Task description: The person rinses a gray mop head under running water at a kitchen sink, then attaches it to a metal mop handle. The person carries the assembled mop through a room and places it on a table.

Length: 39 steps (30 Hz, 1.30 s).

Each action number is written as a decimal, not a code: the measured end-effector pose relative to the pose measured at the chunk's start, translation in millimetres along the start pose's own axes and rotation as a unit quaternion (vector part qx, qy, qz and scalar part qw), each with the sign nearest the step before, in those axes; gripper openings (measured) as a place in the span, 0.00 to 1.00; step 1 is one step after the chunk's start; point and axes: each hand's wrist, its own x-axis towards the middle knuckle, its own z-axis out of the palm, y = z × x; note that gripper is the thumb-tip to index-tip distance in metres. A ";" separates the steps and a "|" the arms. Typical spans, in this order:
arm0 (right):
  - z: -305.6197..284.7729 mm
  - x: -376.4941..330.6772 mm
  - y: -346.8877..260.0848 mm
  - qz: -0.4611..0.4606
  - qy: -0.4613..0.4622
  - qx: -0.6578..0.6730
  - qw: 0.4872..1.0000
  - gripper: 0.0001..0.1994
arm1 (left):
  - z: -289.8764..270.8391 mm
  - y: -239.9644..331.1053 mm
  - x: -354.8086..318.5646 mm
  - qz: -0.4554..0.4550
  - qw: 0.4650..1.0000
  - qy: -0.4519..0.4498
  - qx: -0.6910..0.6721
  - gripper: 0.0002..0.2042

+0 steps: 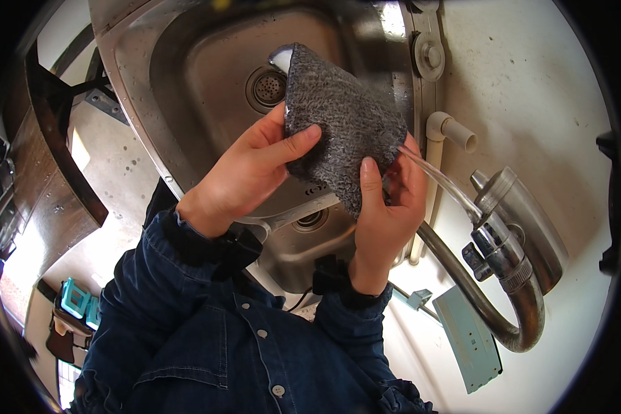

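A wet, dark grey textured cloth (345, 114) is held up between both hands above the steel sink. Its upper left edge is folded, and a pale white patch shows behind it. My left hand (259, 155) grips the cloth's left side, thumb on top and fingers hidden behind. At the lower right corner my right hand (390, 200) pinches it, thumb in front and fingers behind. Water runs from the faucet (493, 234) onto the cloth's right edge, close to my right fingers.
The large sink basin (214, 76) has a round drain (268, 88); a smaller basin (290, 265) lies nearer me. A white pipe (452, 131) stands by the wall at right. A curved metal pipe (462, 283) leads to the faucet. Dark wooden furniture (48, 165) is at left.
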 end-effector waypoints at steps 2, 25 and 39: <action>1.0 2.9 1.9 -0.046 0.011 -0.049 0.998 0.24 | 0.2 -1.8 0.8 0.004 1.000 -0.002 0.002 0.19; 5.1 11.1 5.0 0.001 0.086 0.121 0.989 0.10 | 2.1 2.4 -6.9 -0.020 0.999 -0.026 0.028 0.18; -5.6 -18.9 9.2 0.019 0.013 0.102 0.995 0.20 | 11.7 6.6 -10.7 0.003 0.998 -0.051 0.042 0.18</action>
